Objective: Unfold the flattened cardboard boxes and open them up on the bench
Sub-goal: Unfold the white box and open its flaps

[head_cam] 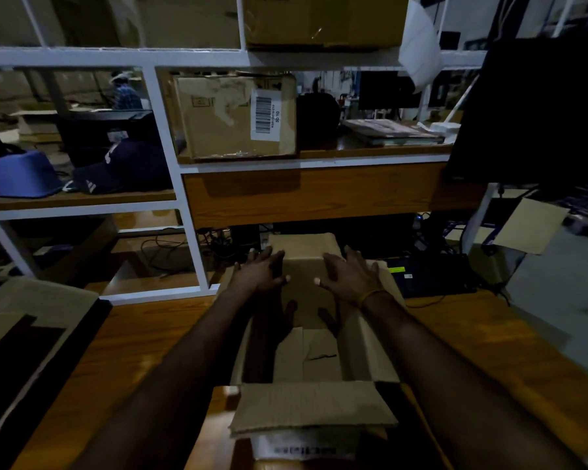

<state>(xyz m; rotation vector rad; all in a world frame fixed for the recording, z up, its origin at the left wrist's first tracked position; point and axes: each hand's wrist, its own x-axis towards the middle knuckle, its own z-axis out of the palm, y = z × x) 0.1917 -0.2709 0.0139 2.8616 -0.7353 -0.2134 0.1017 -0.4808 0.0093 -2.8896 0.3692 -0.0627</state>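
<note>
One wooden counter [133,334] fills the lower view, backed by a white-framed shelf unit [163,130] along its far edge. On the shelves: a worn cardboard carton with a barcode label [235,117] at centre, another carton [319,22] on the level above, a dark cap [123,167] and a blue tub [21,174] to the left, a stack of flat papers [387,130] to the right. A dark monitor [530,106] stands at the right far corner of the counter.

Open cardboard box [306,334] sits upright at the middle of the counter, reaching to its near edge. Its near flap [313,407] hangs outward toward the person; the far flap [302,247] stands up and leans away. The floor of the box shows folded bottom flaps. Flattened cardboard [24,320] lies at the left edge of the counter. A black flat device with a yellow sticker [428,274] lies just beyond the box, to its right.

Both arms reach over the box. Left hand [262,271] and right hand [348,273] are spread, fingers straight, palms against the far wall of the box just below the far flap; neither curls round anything. A thin yellow band [370,296] circles the right wrist.
</note>
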